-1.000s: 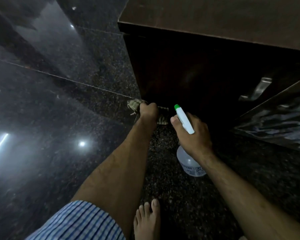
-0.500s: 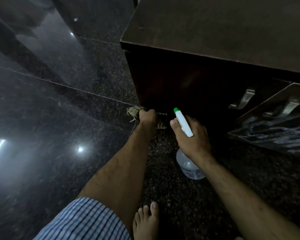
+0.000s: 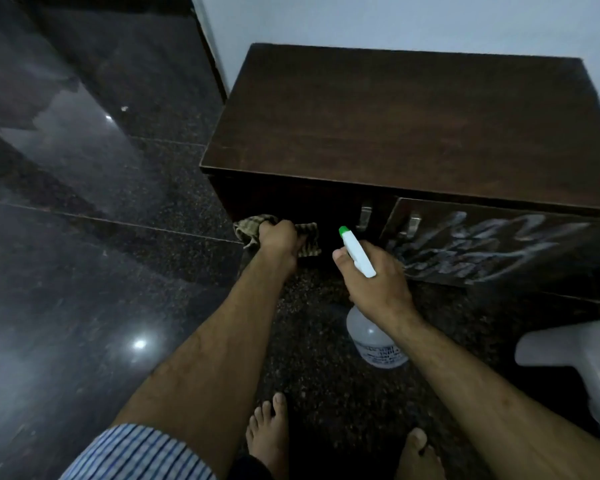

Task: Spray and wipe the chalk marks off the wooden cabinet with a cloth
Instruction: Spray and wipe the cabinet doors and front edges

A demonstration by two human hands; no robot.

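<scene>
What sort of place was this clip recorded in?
Probably a room in a home: a dark wooden cabinet with chalk marks stands against a pale wall on a polished dark stone floor, and the person is barefoot.

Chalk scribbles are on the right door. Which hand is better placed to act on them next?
The right hand, probably. It holds the spray bottle, nozzle up, close beside the chalk marks on the right door. The left hand presses the cloth low against the dark left door, farther from the marks.
</scene>
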